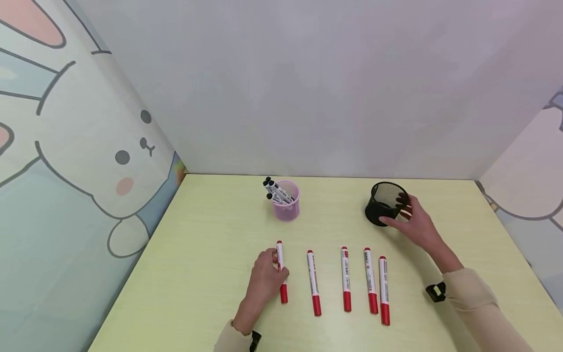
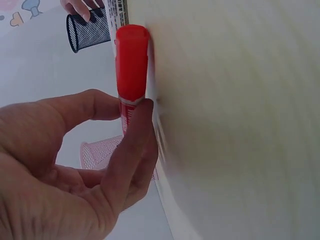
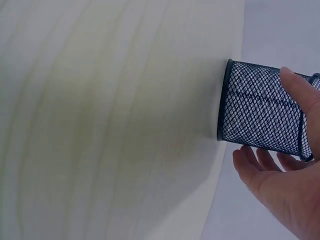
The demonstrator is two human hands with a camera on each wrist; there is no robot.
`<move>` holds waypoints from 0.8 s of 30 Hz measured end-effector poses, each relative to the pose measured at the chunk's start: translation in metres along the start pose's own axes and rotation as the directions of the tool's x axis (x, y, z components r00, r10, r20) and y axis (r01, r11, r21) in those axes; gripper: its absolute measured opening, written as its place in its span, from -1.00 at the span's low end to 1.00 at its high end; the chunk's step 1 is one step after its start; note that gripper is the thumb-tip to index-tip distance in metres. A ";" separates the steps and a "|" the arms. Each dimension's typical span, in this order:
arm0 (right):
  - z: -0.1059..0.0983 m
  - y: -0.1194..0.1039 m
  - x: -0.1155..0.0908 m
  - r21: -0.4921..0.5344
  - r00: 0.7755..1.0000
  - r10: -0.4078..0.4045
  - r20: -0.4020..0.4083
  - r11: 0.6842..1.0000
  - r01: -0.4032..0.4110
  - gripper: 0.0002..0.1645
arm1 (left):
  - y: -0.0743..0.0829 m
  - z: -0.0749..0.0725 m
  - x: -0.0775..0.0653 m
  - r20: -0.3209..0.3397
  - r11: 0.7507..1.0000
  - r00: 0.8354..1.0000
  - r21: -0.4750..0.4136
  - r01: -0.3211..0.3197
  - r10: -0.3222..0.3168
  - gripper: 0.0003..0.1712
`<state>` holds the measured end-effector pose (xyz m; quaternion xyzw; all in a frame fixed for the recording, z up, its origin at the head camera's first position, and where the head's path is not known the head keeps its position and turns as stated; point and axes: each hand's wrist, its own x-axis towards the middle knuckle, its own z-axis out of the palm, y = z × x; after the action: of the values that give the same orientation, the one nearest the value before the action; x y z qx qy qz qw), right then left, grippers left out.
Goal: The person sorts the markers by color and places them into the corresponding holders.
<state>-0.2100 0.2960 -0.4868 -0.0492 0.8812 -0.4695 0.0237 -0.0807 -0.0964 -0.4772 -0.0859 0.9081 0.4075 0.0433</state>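
Note:
My left hand [image 1: 267, 274] pinches the leftmost red-capped marker [image 1: 283, 293] between thumb and fingers. In the left wrist view its red cap [image 2: 132, 62] points toward the camera, close above or on the tabletop. My right hand [image 1: 418, 222] holds a black mesh pen holder [image 1: 379, 211] at its right side. Seen from the right wrist, the thumb lies on one side of the mesh pen holder [image 3: 265, 107] and the fingers curl along the other; its base is at the table. Right of the left hand, several more red markers [image 1: 346, 274] lie in a row, caps toward me.
A purple mesh pen holder [image 1: 287, 212] stands at the back middle with several black-capped markers [image 1: 281, 192] leaning in it. The pale wooden table [image 1: 198, 234] ends at a plain back wall [image 1: 308, 98]. Printed rabbit panels [image 1: 97, 161] flank the table.

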 end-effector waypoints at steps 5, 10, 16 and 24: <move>0.002 0.001 0.002 0.013 1.000 -0.007 -0.005 1.000 0.007 0.26 | 0.002 -0.001 0.000 -0.015 1.000 1.000 -0.003 -0.024 0.023 -0.43; 0.003 0.002 0.003 0.032 0.999 -0.028 -0.017 0.999 0.029 0.23 | 0.003 -0.001 0.001 -0.034 0.999 0.999 -0.023 -0.042 0.042 -0.42; 0.005 0.006 0.005 0.053 0.999 -0.039 -0.030 0.998 0.041 0.27 | 0.006 -0.001 0.000 -0.043 0.997 0.998 -0.056 -0.057 0.055 -0.40; 0.007 0.006 0.006 0.054 0.998 -0.035 -0.045 0.998 0.038 0.24 | 0.010 -0.004 0.003 -0.070 0.996 0.994 -0.040 -0.085 0.082 -0.40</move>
<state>-0.2163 0.2933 -0.4955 -0.0543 0.8673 -0.4947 -0.0031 -0.0853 -0.0930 -0.4680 -0.0626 0.9030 0.4251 -0.0064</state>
